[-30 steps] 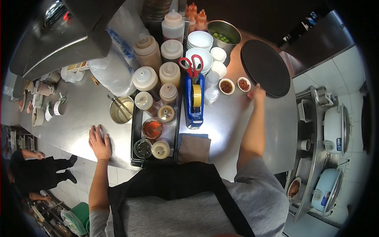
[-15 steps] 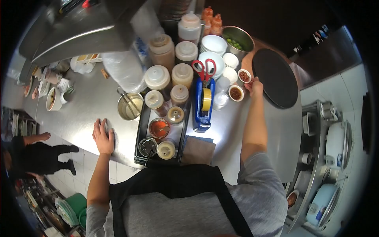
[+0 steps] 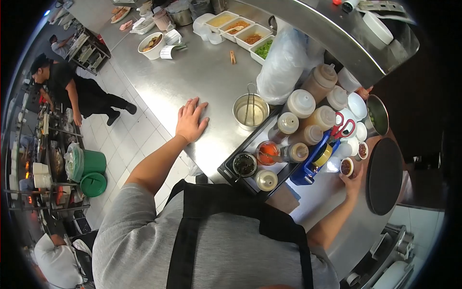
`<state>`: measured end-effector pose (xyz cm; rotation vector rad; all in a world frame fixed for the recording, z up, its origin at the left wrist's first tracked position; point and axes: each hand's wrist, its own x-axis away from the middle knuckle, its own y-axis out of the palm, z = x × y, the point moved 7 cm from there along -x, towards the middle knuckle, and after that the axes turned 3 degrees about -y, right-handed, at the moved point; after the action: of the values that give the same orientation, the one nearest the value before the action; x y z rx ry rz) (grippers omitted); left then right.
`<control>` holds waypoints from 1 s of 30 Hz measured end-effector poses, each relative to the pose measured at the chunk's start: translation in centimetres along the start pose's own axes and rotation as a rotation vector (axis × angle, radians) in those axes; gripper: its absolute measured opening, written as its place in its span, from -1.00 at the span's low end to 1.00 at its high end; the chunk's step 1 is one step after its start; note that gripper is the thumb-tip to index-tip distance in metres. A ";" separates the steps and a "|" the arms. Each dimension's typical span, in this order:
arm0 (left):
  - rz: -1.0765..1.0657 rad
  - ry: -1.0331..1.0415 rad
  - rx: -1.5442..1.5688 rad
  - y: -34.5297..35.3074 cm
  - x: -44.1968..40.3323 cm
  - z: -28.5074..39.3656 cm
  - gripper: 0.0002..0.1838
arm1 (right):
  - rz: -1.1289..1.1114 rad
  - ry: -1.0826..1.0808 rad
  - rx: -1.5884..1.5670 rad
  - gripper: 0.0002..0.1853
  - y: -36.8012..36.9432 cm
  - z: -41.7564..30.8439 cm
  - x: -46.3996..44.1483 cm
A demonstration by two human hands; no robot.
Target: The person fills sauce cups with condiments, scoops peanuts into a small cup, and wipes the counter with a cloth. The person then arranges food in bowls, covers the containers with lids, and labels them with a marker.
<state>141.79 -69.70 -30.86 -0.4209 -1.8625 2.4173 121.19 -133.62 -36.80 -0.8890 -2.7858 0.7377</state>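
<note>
My left hand lies flat on the steel counter with its fingers spread, holding nothing. Over on the right, my right hand has thumb and fingers around the near side of a small white cup of brown sauce; part of the grip is hidden. Beside it sits another small cup with reddish bits. A blue tape dispenser with red-handled scissors stands left of these cups. A black tray holds several squeeze bottles and a jar of red sauce.
A metal pot with utensils stands near the tray. White containers of chopped food line the back. A round black board lies at the right. On the left, a co-worker stands by shelves, near a green bin.
The view has swung left, bringing more of the kitchen in. My right hand has moved from the cup of reddish bits to the brown sauce cup. My left hand still rests on the counter.
</note>
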 end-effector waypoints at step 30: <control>0.115 0.139 0.083 0.1 0.0 0.2 -0.45 | 0.321 -0.120 0.436 0.16 -0.5 -7.3 -0.7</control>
<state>141.73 -69.97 -30.92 -0.6886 -1.7206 2.4550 123.35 -131.35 -30.20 -1.2362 -2.4393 1.4193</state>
